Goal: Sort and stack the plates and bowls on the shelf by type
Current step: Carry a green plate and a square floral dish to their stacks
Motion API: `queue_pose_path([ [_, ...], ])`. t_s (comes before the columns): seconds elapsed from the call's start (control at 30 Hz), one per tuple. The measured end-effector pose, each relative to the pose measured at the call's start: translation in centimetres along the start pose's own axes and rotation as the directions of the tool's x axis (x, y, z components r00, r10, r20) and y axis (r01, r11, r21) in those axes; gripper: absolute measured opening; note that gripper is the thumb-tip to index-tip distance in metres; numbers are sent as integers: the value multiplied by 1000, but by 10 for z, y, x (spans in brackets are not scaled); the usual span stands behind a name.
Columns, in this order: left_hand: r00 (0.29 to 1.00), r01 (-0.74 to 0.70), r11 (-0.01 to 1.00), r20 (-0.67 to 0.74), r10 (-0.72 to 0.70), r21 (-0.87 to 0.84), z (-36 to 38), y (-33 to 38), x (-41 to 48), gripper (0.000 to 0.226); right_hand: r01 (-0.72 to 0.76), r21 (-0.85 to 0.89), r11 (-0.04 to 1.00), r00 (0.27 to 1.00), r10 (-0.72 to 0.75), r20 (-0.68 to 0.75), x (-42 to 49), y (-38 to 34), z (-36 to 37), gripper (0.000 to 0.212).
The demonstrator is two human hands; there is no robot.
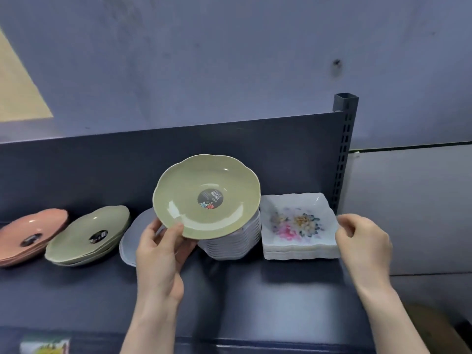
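Observation:
My left hand (159,254) grips a green scalloped plate (207,196) by its lower left rim and holds it tilted above a stack of white bowls (233,244). A round dark sticker marks the plate's middle. My right hand (362,241) has its fingers curled at the right edge of a short stack of white square plates with a flower print (298,223); whether it grips them I cannot tell. Left on the shelf sit a stack of green plates (88,237) and a stack of pink plates (32,236). A white oval plate (131,241) lies partly behind my left hand.
The dark shelf board (255,297) has a dark back panel (153,162) and a slotted upright post (343,149) at the right end. A pale wall rises behind. A price label (44,346) sticks to the shelf's front edge at lower left.

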State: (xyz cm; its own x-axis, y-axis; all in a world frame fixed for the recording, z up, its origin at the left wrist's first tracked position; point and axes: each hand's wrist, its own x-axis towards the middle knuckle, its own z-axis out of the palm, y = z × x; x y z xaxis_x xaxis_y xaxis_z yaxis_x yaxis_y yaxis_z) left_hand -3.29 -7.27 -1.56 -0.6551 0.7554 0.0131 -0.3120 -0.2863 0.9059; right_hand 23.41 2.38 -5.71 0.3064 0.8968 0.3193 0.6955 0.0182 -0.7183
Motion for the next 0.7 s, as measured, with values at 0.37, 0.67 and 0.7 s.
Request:
queue_pose_path([
  [0.37, 982, 43, 998, -185, -34, 41, -56, 18, -29, 32, -251, 733, 632, 860, -202, 469, -64, -106, 45, 13],
  [0.67, 964, 91, 995, -254, -78, 43, -126, 34, -26, 31, -275, 633, 723, 776, -222, 590, -104, -149, 89, 16],
  [0.7, 964, 97, 994, -253, -82, 47, -136, 35, -24, 31, -269, 613, 743, 775, -211, 596, -109, -154, 95, 16],
])
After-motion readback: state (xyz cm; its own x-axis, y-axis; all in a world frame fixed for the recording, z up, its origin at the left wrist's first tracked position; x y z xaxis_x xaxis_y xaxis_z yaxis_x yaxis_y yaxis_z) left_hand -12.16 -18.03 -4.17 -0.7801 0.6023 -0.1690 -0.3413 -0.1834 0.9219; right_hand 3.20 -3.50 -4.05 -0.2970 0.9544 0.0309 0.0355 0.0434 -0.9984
